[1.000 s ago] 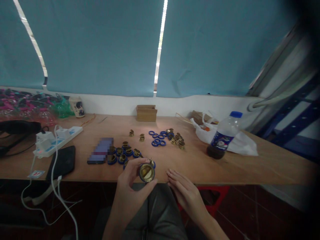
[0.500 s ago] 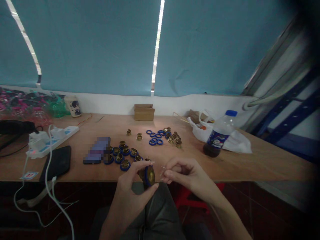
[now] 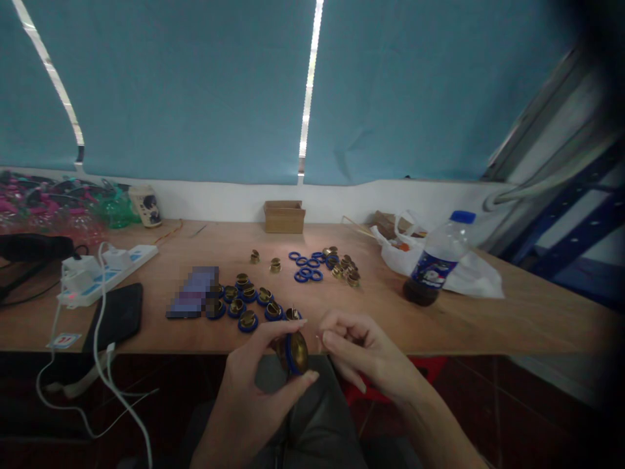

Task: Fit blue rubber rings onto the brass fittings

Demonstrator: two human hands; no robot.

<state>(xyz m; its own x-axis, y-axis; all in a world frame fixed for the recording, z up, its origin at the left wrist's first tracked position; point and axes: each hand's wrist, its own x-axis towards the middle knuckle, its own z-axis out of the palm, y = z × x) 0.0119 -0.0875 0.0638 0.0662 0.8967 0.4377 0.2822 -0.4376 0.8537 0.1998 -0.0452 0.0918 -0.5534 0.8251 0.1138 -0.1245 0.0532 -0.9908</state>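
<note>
My left hand [image 3: 261, 384] is closed around the rim of a round brass-coloured part [image 3: 299, 352] with a blue ring about it, held upright over the table's front edge. My right hand [image 3: 364, 345], just to its right, is pinched; a small, thin, clear bit shows at the fingertips, too small to name. The two hands are apart. Beyond the left hand lie several brass parts with blue rings [image 3: 248, 320]. Farther back are loose blue rings [image 3: 301, 274] and several bare brass parts [image 3: 353, 279].
A dark drink bottle [image 3: 437, 260] and a white plastic bag [image 3: 473, 277] stand at right. A small cardboard box [image 3: 284, 218] sits at the back. To the left are a blurred-out phone [image 3: 193, 293], a black flat device [image 3: 120, 316] and a power strip [image 3: 110, 277] with cables.
My right hand has drawn slightly back from the brass part and its lower fingers have shifted. The left hand still holds the part. The view has moved slightly.
</note>
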